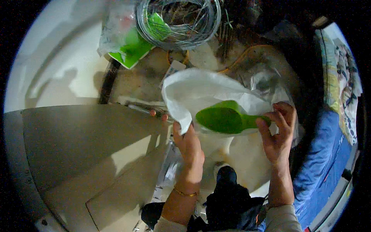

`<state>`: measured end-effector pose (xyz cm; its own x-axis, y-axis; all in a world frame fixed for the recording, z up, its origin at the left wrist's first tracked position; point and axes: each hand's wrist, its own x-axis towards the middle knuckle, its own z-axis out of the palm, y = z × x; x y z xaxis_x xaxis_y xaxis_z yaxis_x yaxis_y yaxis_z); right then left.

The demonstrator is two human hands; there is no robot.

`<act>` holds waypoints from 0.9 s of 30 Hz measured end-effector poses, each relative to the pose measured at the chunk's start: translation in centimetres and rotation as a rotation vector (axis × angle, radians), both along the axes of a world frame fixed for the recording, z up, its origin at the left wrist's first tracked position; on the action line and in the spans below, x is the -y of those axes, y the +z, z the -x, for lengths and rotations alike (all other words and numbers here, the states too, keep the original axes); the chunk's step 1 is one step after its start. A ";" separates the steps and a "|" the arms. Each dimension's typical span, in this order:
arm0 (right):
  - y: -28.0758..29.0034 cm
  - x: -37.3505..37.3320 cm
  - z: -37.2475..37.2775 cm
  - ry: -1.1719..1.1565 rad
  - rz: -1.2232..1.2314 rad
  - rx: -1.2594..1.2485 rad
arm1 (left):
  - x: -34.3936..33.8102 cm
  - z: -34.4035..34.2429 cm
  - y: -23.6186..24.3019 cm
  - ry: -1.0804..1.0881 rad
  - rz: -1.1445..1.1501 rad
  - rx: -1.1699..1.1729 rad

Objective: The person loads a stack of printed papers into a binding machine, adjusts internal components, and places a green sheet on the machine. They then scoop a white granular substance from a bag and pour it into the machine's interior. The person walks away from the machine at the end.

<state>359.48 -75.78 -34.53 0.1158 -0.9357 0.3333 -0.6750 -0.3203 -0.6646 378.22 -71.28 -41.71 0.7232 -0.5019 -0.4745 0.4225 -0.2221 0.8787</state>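
My left hand (188, 149) pinches the near left edge of a white bag (205, 83), thumb and fingers closed on it. The bag's mouth gapes toward me. In front of the opening lies a green plastic scoop (220, 119), its bowl pointing left. My right hand (279, 133) has its fingers and thumb closed round the scoop's short handle, close to the bag's right side. What the bag holds is hidden, and I cannot tell whether the scoop touches it.
A coil of grey wire (177, 45) lies at the far side, beside a green and white package (133, 48). A grey panel (89, 147) fills the left. On the right stands blue bedding (317, 150) with patterned cloth (344, 85). An orange cord (245, 54) curves across the floor.
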 end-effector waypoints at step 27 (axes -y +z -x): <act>-22.9 -5.7 -3.8 0.091 -0.541 -0.547 | -10.7 7.0 2.3 -0.925 0.243 0.711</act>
